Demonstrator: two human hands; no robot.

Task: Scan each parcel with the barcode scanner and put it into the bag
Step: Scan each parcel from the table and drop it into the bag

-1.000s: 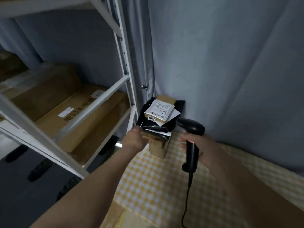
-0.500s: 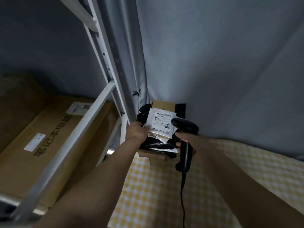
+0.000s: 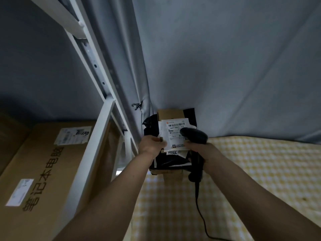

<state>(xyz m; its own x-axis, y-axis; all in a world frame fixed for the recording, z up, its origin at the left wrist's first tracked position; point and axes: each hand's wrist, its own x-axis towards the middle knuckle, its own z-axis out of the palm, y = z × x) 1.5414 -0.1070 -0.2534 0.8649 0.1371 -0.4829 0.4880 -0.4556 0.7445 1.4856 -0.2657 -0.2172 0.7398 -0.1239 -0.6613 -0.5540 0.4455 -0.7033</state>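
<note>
Parcels stacked in the corner, and the small brown cardboard parcel with the white shipping label point(image 3: 175, 132) sits on top of that pile, hard against the grey curtain point(image 3: 225, 66); the left hand point(image 3: 152, 145) pinches its left edge, fingers curled onto the cardboard; the right hand point(image 3: 203, 150) is wrapped round the grip of the black corded barcode scanner point(image 3: 194, 138), whose head hangs just over the label's right side. Scanning looks like the step in hand; to do it well, I'd say the scanner head wants to draw back a touch, because right now it covers part of the label, though the barcode strip along the top shows clear; aim at that strip, squarely. The left hand should tip the label flat toward the scanner and keep fingers off the print. Beneath lie black plastic mailers point(image 3: 172, 162) and another brown box point(image 3: 173, 174) on the yellow checked cloth point(image 3: 251, 171); lift the top parcel cleanly or the slick mailers may slide. No bag is in view. White metal shelving point(image 3: 97, 145) with a large brown carton point(image 3: 43, 171) stands to the left.
</note>
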